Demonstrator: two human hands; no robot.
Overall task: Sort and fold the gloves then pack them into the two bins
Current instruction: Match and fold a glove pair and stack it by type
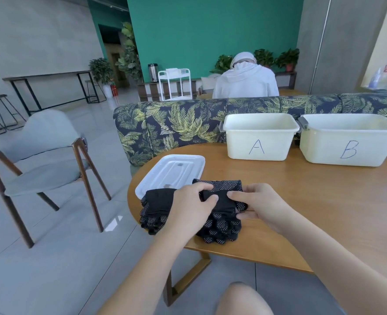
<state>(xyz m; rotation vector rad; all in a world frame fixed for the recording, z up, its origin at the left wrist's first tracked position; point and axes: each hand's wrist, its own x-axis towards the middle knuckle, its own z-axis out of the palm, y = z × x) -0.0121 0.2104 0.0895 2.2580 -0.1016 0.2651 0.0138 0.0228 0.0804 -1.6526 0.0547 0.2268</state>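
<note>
Under our left hand (191,202) and right hand (259,204), both pinching the fold, the black gloves (219,220) overhang the table (324,212) edge; a loose grip could spill them floorward. Beyond our knuckles, bin A (259,137) and bin B (351,142) wait.

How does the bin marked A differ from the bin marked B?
The bin marked A stands left of the bin marked B, nearer the white lid. Bin A shows whole, while bin B is cut off by the right edge of the picture. Bin A looks narrower than bin B, though the wide lens may add to that. Both are white plastic, have a grey handle clip, carry a handwritten blue letter, and stand upright on the wooden table.
</note>
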